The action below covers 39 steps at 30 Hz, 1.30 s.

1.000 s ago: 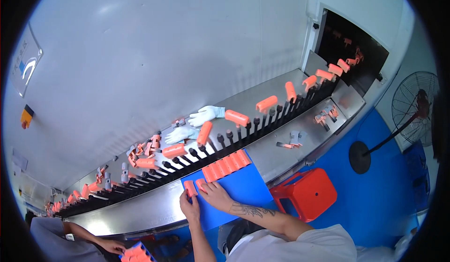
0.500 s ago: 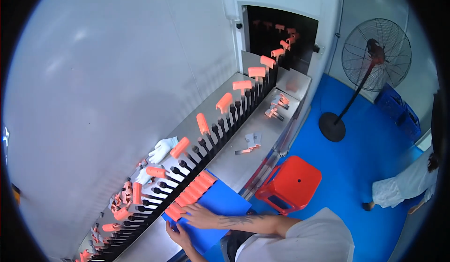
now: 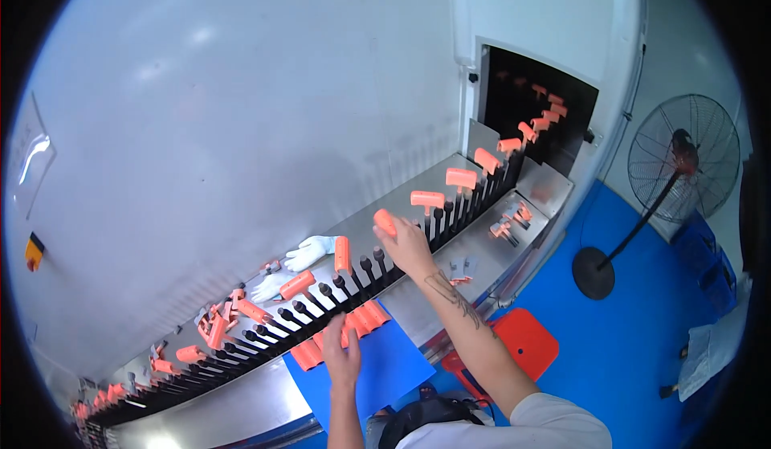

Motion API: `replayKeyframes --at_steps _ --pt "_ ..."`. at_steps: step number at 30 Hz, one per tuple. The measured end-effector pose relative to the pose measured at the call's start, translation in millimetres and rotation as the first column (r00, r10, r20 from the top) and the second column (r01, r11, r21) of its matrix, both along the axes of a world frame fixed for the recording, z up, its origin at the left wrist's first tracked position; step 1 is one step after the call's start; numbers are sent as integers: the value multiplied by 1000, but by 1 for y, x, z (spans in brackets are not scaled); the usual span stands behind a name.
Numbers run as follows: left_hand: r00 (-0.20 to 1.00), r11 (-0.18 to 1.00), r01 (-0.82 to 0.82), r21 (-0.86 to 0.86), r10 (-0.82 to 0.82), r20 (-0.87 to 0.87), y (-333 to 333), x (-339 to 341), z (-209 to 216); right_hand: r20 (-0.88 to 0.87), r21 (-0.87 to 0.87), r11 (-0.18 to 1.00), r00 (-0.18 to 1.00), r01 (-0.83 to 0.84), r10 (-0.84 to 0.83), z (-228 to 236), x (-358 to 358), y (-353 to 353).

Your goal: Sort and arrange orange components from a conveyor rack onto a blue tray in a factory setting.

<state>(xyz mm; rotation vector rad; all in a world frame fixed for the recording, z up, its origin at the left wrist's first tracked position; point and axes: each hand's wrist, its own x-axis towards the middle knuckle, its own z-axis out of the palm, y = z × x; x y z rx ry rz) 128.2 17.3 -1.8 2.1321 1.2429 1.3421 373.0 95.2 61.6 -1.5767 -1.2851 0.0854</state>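
My right hand reaches up to the line of black posts, its fingers closed round an orange half-tube part. Whether that part still sits on its post is hidden by the hand. My left hand is over a row of similar orange parts lying side by side on a blue sheet. Its fingers are stretched and apart, touching or just above the row. More orange parts, such as one beside the gloves, stand on some of the posts; other posts are bare.
White gloves and a heap of small orange and grey pieces lie behind the posts. The line runs into a dark opening. A red stool and a standing fan are at right, near another person's pale clothing.
My right hand has left the row on the blue sheet and gone up to an orange part at the posts. My left hand has come over the row. The whole view has shifted.
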Motion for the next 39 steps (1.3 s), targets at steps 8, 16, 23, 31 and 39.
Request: replayKeyframes --at_steps 8,16,23,31,39 --pt "798 946 -298 -125 175 -577 87 -42 118 402 -361 931 894 -44 198 40 -76 -3" --pt "649 960 -259 -109 90 -755 114 -115 108 -206 -571 646 850 -506 484 67 -83 39" --pt "664 943 -292 158 319 -677 69 -156 108 -579 61 766 602 -640 550 -72 -128 -79" --pt "934 890 -214 -403 66 -351 -37 -114 -49 -67 -304 934 982 -187 174 -167 -140 -155" --pt "974 876 -99 -472 -13 -227 -55 -46 -107 62 -285 943 978 -173 199 -188 -133 -172"
